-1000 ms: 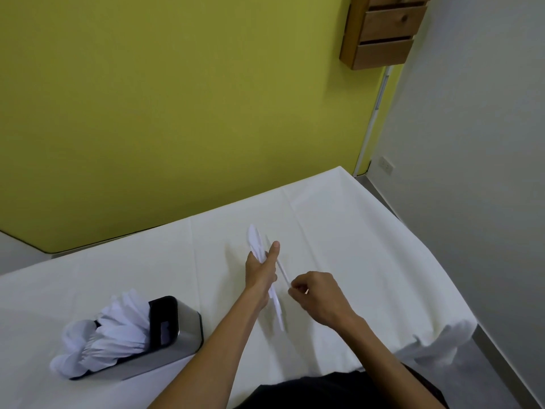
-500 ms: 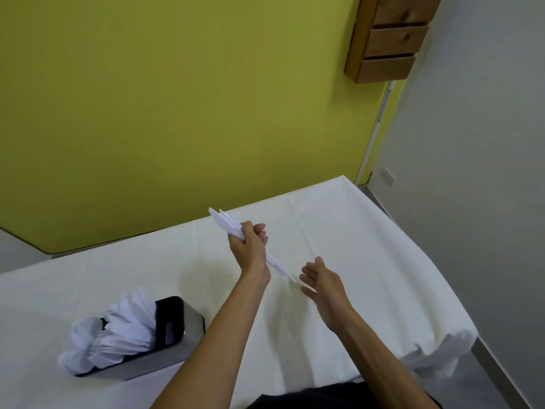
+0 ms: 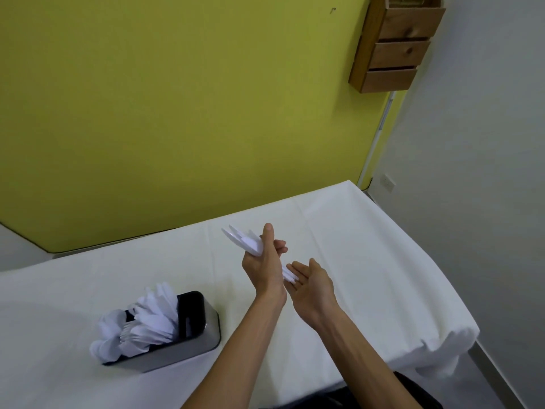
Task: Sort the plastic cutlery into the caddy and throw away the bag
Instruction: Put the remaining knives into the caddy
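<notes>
My left hand (image 3: 264,262) is raised above the table and grips a small bundle of white plastic cutlery (image 3: 244,241), heads pointing up and to the left, handle ends sticking out below. My right hand (image 3: 310,283) is open, palm up, its fingers touching the handle ends. The metal caddy (image 3: 193,340) with a black inner rim stands at the near left of the table, holding several white plastic pieces fanned out to the left. No bag is in view.
A white cloth covers the table (image 3: 354,246), whose right edge drops off at a grey wall. A yellow wall runs behind. A wooden wall rack (image 3: 395,45) hangs at the upper right.
My left hand has lifted the cutlery off the table and tilted it up and left. My right hand has let go of a piece and now lies open under the handle ends.
</notes>
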### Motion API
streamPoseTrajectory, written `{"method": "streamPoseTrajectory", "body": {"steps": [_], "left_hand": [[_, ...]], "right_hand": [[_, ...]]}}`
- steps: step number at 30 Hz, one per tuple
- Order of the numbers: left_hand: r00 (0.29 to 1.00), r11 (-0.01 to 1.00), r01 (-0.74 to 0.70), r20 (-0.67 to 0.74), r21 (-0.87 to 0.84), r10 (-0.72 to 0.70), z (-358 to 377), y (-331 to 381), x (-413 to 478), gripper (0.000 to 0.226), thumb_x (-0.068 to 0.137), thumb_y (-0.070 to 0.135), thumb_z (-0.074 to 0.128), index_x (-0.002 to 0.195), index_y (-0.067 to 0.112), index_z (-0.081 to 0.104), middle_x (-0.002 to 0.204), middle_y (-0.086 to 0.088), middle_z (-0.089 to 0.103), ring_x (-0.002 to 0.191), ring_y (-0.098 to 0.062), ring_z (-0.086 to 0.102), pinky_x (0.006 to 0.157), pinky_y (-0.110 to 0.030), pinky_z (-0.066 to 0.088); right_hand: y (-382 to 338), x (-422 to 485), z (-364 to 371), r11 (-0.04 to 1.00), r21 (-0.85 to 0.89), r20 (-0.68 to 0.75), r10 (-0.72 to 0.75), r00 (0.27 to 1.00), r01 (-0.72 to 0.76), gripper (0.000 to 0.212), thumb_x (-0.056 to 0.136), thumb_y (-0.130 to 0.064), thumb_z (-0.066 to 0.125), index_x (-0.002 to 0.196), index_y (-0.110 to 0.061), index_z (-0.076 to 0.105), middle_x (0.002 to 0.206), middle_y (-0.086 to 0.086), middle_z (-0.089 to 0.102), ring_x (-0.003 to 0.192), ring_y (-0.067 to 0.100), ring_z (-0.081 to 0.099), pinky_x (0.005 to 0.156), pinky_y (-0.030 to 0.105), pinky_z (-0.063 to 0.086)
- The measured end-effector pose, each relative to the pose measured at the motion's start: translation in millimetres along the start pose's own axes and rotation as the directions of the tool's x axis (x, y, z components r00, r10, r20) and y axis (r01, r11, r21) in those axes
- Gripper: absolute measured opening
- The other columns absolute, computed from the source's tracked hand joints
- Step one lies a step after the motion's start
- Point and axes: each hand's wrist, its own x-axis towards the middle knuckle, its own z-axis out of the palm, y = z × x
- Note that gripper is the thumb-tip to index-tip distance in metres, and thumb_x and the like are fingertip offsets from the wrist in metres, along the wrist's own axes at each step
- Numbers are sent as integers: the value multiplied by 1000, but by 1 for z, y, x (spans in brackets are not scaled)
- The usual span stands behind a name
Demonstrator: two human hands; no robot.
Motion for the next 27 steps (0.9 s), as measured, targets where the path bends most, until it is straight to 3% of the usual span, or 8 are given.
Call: {"method": "streamPoseTrajectory", "body": {"steps": [4, 8, 10, 12, 15, 20, 25, 27], "left_hand": [[995, 994, -78, 67, 74, 73, -17, 8, -4, 28, 89, 32, 73, 71, 10, 71, 74, -1, 76, 76, -15, 73, 78, -31, 53], [956, 928, -230, 245, 293, 159, -42, 13, -1, 13, 89, 29, 74, 80, 20, 75, 81, 3, 78, 82, -13, 73, 76, -28, 52], [961, 953, -211, 224, 217, 162, -48, 19, -4, 11, 90, 23, 72, 81, 17, 72, 82, -1, 78, 84, -18, 74, 79, -33, 55], [982, 983, -131, 151, 126, 111, -46, 23, -7, 19, 91, 21, 70, 75, 12, 68, 74, -3, 75, 74, -17, 72, 75, -33, 55], [995, 988, -65, 85, 137, 54, -45, 25, -14, 36, 92, 30, 69, 63, 10, 62, 60, 1, 66, 55, -11, 61, 63, -29, 49], [997, 993, -79, 24, 90, 77, -62, 34, -13, 51, 99, 40, 57, 53, 18, 51, 51, 4, 54, 47, -10, 53, 60, -28, 44], [957, 943, -288, 71, 164, 280, -101, 63, -2, 49, 102, 41, 50, 64, 11, 45, 52, -1, 44, 48, -13, 44, 50, -24, 40], [911, 885, -411, 117, 220, 394, -128, 79, 7, 42, 103, 37, 50, 68, 16, 43, 54, -1, 41, 52, -17, 40, 53, -29, 39]], "right_hand": [[11, -12, 5, 999, 27, 38, -35, 999, 34, 52, 107, -31, 36, 143, 7, 41, 143, 21, 50, 133, 33, 49, 118, 44, 33], [15, -19, 5, 998, 40, 47, -51, 998, 50, 50, 107, -31, 37, 140, 5, 46, 139, 20, 55, 130, 31, 52, 116, 41, 36], [19, -23, 10, 998, 36, 53, -61, 997, 60, 49, 107, -31, 37, 139, 5, 47, 138, 20, 55, 130, 30, 52, 115, 41, 36], [25, -25, 14, 998, 24, 72, -65, 995, 64, 48, 107, -31, 38, 138, 5, 48, 137, 19, 57, 128, 29, 54, 115, 41, 36], [36, -29, 20, 997, 0, 104, -73, 992, 74, 46, 107, -30, 38, 136, 5, 49, 134, 19, 58, 125, 28, 57, 116, 41, 36], [53, -31, 28, 995, -56, 134, -78, 988, 86, 42, 107, -29, 39, 128, 3, 54, 130, 20, 62, 120, 29, 61, 114, 42, 39], [76, -45, 50, 954, -263, 279, -69, 958, 145, 37, 106, -25, 41, 121, 2, 61, 119, 24, 67, 113, 26, 66, 106, 35, 46], [89, -49, 57, 845, -474, 328, -89, 940, 246, 34, 103, -22, 43, 122, 3, 57, 124, 20, 59, 120, 25, 61, 103, 30, 48]]}}
